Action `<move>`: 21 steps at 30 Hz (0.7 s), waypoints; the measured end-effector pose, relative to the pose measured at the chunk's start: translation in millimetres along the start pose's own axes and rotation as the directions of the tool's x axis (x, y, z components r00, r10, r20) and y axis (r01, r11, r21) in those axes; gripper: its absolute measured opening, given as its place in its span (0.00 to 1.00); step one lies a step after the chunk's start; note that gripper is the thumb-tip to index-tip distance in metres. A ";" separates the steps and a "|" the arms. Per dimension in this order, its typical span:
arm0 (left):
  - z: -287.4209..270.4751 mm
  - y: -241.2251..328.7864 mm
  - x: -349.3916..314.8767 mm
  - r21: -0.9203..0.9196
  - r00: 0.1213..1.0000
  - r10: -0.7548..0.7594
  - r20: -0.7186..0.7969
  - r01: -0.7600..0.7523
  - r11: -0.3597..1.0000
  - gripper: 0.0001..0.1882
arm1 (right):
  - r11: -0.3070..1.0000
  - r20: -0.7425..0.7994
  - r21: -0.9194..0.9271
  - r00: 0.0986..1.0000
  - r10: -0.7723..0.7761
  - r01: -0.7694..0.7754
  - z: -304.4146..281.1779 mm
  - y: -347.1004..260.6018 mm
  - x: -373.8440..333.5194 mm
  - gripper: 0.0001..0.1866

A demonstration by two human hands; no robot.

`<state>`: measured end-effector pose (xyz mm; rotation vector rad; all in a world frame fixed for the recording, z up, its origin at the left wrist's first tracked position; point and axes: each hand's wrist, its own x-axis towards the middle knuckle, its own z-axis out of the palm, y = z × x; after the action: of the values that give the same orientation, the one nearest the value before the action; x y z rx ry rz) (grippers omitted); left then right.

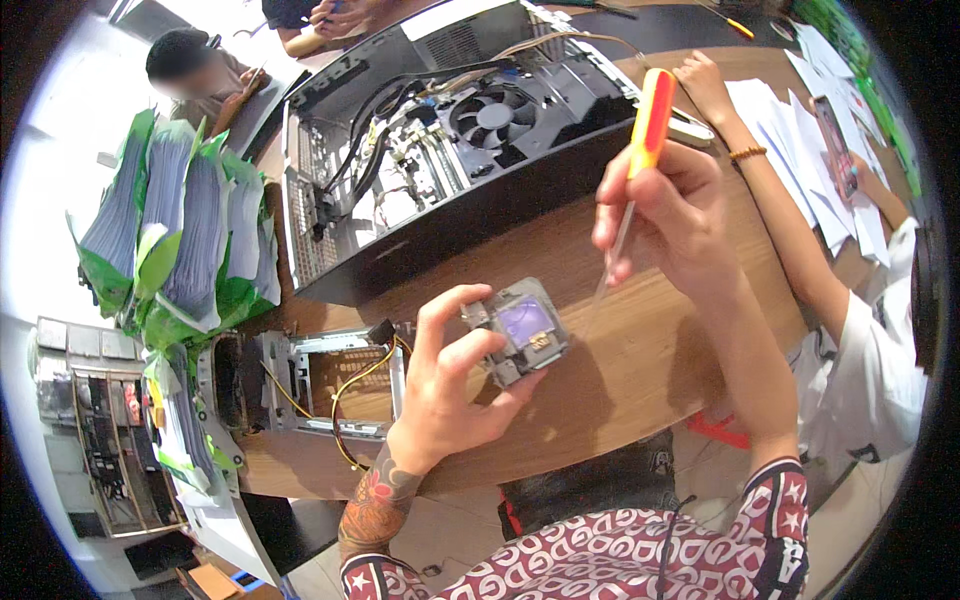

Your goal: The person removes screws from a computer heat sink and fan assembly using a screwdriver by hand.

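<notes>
My left hand (455, 385) is closed round a small, squarish grey plastic computer part (548, 357) with a purple panel and a small gold-coloured patch on its face. It is held above the wooden table (640, 375), and I cannot tell its exact kind. To the right, my right hand (672, 205) grips a screwdriver (655, 105) with a yellow and red handle. Its thin shaft points down and left, and the tip ends in the air close to the part, apart from it. Behind both hands lies an opened black computer case (455, 225) with a fan (493, 117) and cables inside.
A metal bracket frame (345, 425) with yellow and black wires lies at the left. Green-covered paper stacks (185, 225) stand beyond it. A co-worker's arm (790, 210) rests at the right by loose papers (770, 130); other people sit at the far side. Another screwdriver (740, 28) lies far right.
</notes>
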<state>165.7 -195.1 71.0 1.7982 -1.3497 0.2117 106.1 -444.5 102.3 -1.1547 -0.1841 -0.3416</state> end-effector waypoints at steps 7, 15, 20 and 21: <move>-7.7 5.0 3.4 0.093 0.999 -0.028 0.045 0.024 0.995 0.35 | 0.964 0.050 -0.215 0.988 -0.146 0.154 17.3 6.4 -3.1 0.13; -7.3 11.8 6.2 0.128 0.994 -0.092 0.056 0.084 0.988 0.33 | 0.986 0.068 -0.142 0.995 -0.078 0.087 11.8 5.4 -4.6 0.11; -11.0 12.6 5.4 0.136 0.993 -0.097 0.063 0.088 0.987 0.32 | 0.991 0.100 -0.111 0.993 -0.066 0.077 16.9 11.3 -1.7 0.13; -7.5 9.5 5.5 0.127 0.994 -0.086 0.069 0.077 0.989 0.31 | 0.994 0.083 -0.080 0.994 -0.073 0.080 13.9 10.4 -3.8 0.10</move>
<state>162.4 -194.1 83.9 1.9785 -1.3365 0.1895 106.7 -427.3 97.6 -1.2466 -0.2868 -0.3741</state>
